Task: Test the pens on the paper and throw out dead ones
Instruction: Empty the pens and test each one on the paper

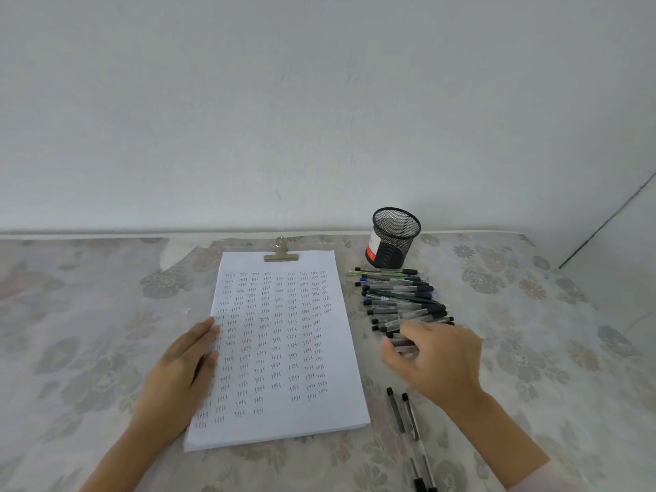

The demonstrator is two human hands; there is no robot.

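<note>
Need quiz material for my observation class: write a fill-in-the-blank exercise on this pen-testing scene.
1. The left hand presses flat on the ____ edge of the white sheet of paper covered in handwriting.
2. A brass-coloured metal ____ grips the paper's top edge.
3. The right hand reaches the pile of plastic pens lying to the paper's ____.
4. ____ clear black-capped pens lie apart near the right forearm.

Missing words: left; clip; right; Two.

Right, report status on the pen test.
Left hand flat on paper. Right hand pinching nearest pen of the pen row. Two pens lie apart, nearer. Nothing blocking.
</note>
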